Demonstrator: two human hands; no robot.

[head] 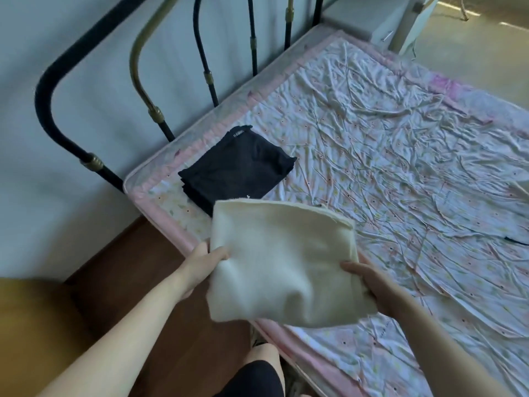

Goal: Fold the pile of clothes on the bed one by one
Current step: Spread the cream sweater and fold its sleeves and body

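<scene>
The bed (400,133) takes most of the view, w/ a wrinkled flower-print sheet (372,156) in pink and white over it. At the far end stands the metal headboard (148,110), dark bars and brass-colour bars, against a pale wall. Left of the bed the wooden floor (137,270) shows, and at the far top right there is some white furniture, too blurred to name.

Next in size is the cream garment (283,262). It is already folded into a neat rectangle and is held up in the air over the near-left corner of the bed, not touching the sheet as far as I can see. The left hand (204,265) grips its left edge, thumb on top and fingers under. The right hand (369,285) grips the right edge the same way, thumb on top, other fingers hidden below the cloth. So both hands are closed on this one piece.

Just behind it, near the headboard corner, lies the black folded stack (237,164), flat on the sheet; it looks like more than 1 layer, but how many pieces I cannot tell.

Smallest: at the right edge of the view a bit of pale cloth w/ a dark strip (515,240) lies on the sheet, mostly cut off.

My judgement on progress: black items done, cream item folded and prob. about to go beside or on the black stack. No big unfolded pile is in view, so maybe little is left, except perhaps what lies at the right edge; I cannot be sure.
</scene>
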